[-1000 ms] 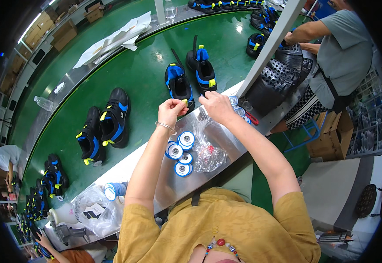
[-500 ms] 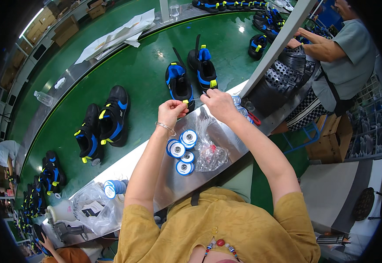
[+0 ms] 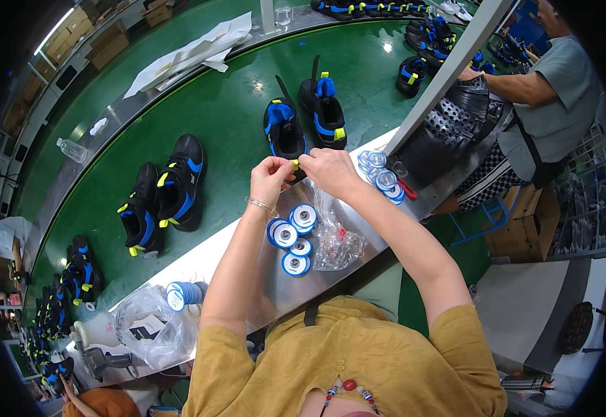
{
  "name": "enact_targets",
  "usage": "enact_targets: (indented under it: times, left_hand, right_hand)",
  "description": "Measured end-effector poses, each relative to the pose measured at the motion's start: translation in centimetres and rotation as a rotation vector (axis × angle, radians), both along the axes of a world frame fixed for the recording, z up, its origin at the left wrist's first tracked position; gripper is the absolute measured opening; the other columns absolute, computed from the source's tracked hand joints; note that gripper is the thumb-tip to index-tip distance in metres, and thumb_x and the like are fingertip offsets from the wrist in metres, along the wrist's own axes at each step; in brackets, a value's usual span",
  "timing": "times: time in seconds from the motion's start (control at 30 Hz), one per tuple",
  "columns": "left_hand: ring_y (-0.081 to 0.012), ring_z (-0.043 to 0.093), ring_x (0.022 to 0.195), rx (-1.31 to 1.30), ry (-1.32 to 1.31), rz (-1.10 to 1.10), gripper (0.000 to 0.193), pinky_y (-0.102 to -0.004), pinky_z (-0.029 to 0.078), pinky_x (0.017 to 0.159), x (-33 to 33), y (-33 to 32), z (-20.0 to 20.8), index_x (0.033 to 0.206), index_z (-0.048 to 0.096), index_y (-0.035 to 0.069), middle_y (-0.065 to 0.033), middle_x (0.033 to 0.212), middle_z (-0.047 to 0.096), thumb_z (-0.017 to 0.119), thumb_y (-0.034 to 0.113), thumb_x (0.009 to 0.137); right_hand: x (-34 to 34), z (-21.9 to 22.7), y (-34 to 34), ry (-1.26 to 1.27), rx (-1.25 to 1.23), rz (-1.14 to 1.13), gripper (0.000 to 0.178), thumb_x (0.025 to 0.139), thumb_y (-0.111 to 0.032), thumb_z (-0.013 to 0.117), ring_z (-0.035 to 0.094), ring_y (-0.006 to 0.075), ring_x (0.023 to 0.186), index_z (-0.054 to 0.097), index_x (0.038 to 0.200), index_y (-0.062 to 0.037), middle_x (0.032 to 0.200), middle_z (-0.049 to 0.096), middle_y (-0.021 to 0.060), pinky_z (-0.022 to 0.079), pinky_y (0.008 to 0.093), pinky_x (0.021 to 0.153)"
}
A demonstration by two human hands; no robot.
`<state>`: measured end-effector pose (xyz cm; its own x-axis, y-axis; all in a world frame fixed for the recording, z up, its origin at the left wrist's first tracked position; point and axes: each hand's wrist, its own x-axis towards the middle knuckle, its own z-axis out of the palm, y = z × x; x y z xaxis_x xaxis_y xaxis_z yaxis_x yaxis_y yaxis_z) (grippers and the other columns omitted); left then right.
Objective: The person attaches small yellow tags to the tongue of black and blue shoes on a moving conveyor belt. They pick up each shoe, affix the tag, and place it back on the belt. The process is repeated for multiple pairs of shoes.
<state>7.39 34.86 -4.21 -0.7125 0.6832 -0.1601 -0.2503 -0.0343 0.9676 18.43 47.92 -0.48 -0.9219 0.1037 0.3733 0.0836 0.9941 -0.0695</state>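
Note:
Both my hands meet at the yellow heel tab (image 3: 295, 165) of a black and blue shoe (image 3: 285, 135). My left hand (image 3: 269, 182) is closed in a pinch beside the tab. On the tab's other side, my right hand (image 3: 329, 172) is closed too, fingertips close to the left ones. Whatever they pinch is too small to make out. A matching shoe (image 3: 325, 115) stands just right of it, its strap raised. Below my hands, round blue and white tags (image 3: 284, 235) lie on the metal ledge by a bundle of clear plastic strands (image 3: 337, 244).
More round tags (image 3: 385, 179) and a red-handled tool (image 3: 406, 187) lie right. Another shoe pair (image 3: 171, 187) stands left on the green surface. A stack of blue discs (image 3: 186, 295) and a plastic bag (image 3: 151, 330) sit lower left. A slanted post (image 3: 449, 76) rises right, before a co-worker (image 3: 556, 97).
My right hand has moved left and slightly down, closing in on my left hand at the heel tab. My left hand has barely moved. The shoes stay in place.

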Motion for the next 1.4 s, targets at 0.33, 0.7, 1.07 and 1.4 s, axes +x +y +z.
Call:
enact_targets:
  times: [0.33, 0.7, 1.07, 1.4]
  left_hand:
    - [-0.0067, 0.062, 0.071, 0.008, 0.291, 0.167, 0.011, -0.0184, 0.046, 0.053, -0.4, -1.7, 1.8, 0.095, 0.068, 0.001, -0.002, 0.081, 0.067, 0.063, 0.011, 0.091]
    - [-0.0111, 0.061, 0.066, -0.053, 0.505, -0.001, 0.011, -0.0251, 0.048, 0.057, 0.8, -0.3, 3.1, 0.092, 0.064, 0.001, -0.0044, 0.073, 0.066, 0.059, 0.011, 0.092]
    - [-0.0146, 0.061, 0.066, -0.08, 0.551, 0.069, 0.013, -0.0291, 0.049, 0.063, 0.4, -0.8, 2.0, 0.091, 0.063, 0.0, -0.0085, 0.075, 0.066, 0.06, 0.012, 0.091]
    - [-0.0074, 0.052, 0.071, 0.039, 0.416, 0.077, 0.019, -0.0196, 0.042, 0.063, -1.3, -2.9, 1.7, 0.106, 0.069, 0.001, -0.0014, 0.082, 0.061, 0.058, 0.003, 0.091]
  right_hand:
    - [0.2, 1.7, -0.1, 0.06, -0.717, -0.041, 0.017, 0.092, -0.014, 0.049, 0.062, 0.0396, 0.087, 0.057, 0.101, -0.0024, 0.091, 0.066, 0.0194, 0.048, 0.0472, 0.075]
    - [-1.9, 2.5, -1.0, 0.177, -1.297, -0.008, 0.013, 0.091, -0.01, 0.055, 0.056, 0.0094, 0.059, 0.06, 0.099, -0.001, 0.073, 0.063, 0.0057, 0.044, 0.0238, 0.051]
    - [-1.9, 1.5, -1.4, 0.141, -1.648, -0.097, 0.009, 0.086, -0.012, 0.066, 0.051, 0.004, 0.057, 0.063, 0.09, -0.0046, 0.072, 0.059, -0.0006, 0.037, 0.0182, 0.046]
    - [-3.4, 0.8, -2.3, 0.157, -1.657, 0.045, 0.009, 0.087, -0.011, 0.066, 0.053, 0.0046, 0.058, 0.061, 0.086, -0.0034, 0.073, 0.063, 0.0015, 0.041, 0.019, 0.048]
